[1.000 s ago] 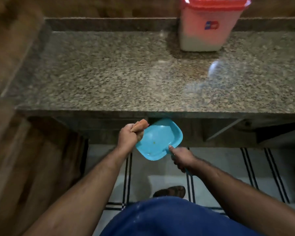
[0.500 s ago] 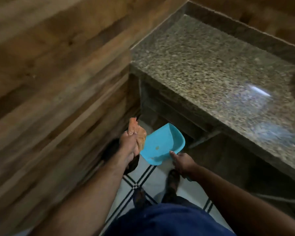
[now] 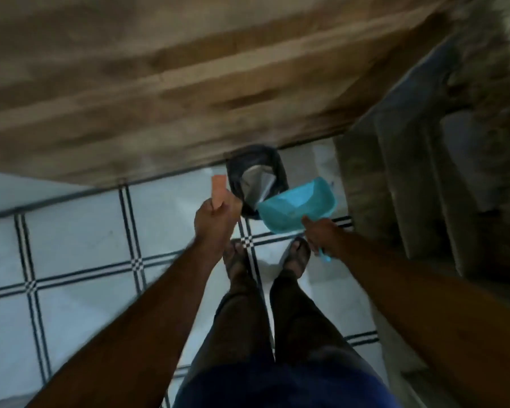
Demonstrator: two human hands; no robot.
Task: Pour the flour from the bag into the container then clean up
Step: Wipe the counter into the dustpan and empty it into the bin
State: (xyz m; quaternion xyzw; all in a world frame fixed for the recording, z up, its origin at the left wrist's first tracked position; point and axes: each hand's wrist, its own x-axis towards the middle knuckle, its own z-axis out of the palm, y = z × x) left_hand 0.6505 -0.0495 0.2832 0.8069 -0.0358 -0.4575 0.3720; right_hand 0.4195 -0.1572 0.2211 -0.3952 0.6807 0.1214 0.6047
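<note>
My right hand (image 3: 321,235) grips the handle of a turquoise dustpan (image 3: 295,206), holding it over the near right edge of a small black-lined bin (image 3: 278,169) on the floor. A crumpled grey-white bag or paper (image 3: 255,182) lies inside the bin. My left hand (image 3: 214,219) is closed around an orange cloth or sponge (image 3: 220,189), just left of the bin. The flour container is out of view. The picture is blurred by motion.
A wood-panelled wall (image 3: 159,83) runs behind the bin. The counter's side and lower shelves (image 3: 409,187) stand to the right. My two sandalled feet (image 3: 265,254) stand on white floor tiles with black lines (image 3: 80,245).
The view swung left and down from the granite counter to the floor. Both hands carried the dustpan and the cloth away from the counter edge to the bin.
</note>
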